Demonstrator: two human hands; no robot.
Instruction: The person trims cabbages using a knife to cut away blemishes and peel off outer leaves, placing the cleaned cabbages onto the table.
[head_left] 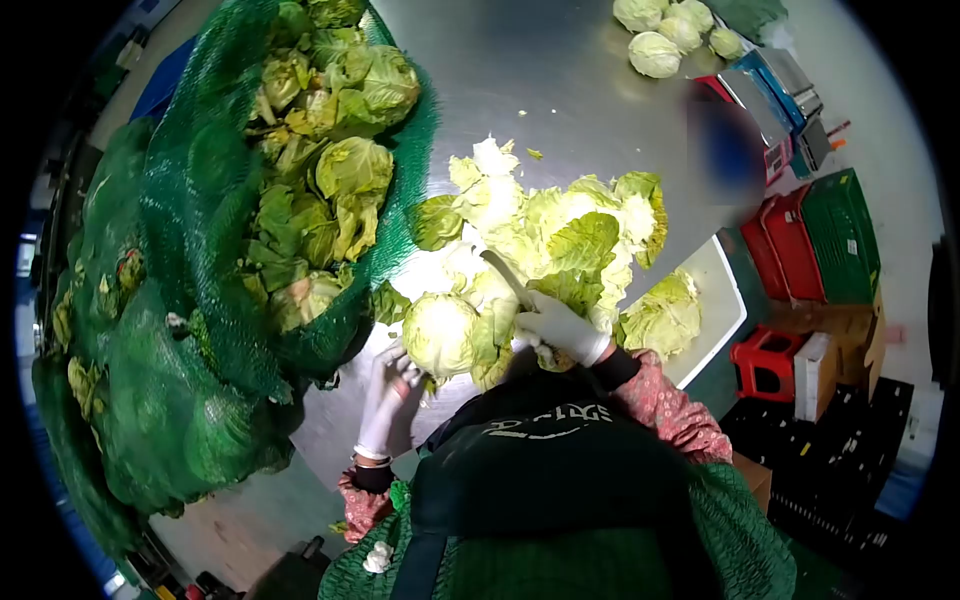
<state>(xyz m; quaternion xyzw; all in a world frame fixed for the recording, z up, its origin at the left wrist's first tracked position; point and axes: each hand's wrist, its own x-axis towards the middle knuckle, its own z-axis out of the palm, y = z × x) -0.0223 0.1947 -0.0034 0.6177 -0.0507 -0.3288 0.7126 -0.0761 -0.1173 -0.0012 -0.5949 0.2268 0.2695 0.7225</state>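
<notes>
A trimmed round cabbage [441,335] lies on the metal table near its front edge. My left hand [388,385], in a white glove, is at the lower left of this cabbage; its fingers are partly hidden. In my right hand [560,328], also gloved in white, is a knife [507,277] with a curved blade pointing up and left, to the right of the cabbage. Loose pale and green cabbage leaves [560,235] are piled behind and to the right of the cabbage, close around my right hand.
Green net sacks [180,300] of cabbages stand at the left, one open with leafy heads [355,90]. Several trimmed cabbages [656,54] sit at the far right of the table [470,60]. A white bin [722,330] holding a cabbage [663,315], and crates [840,235], are at the right.
</notes>
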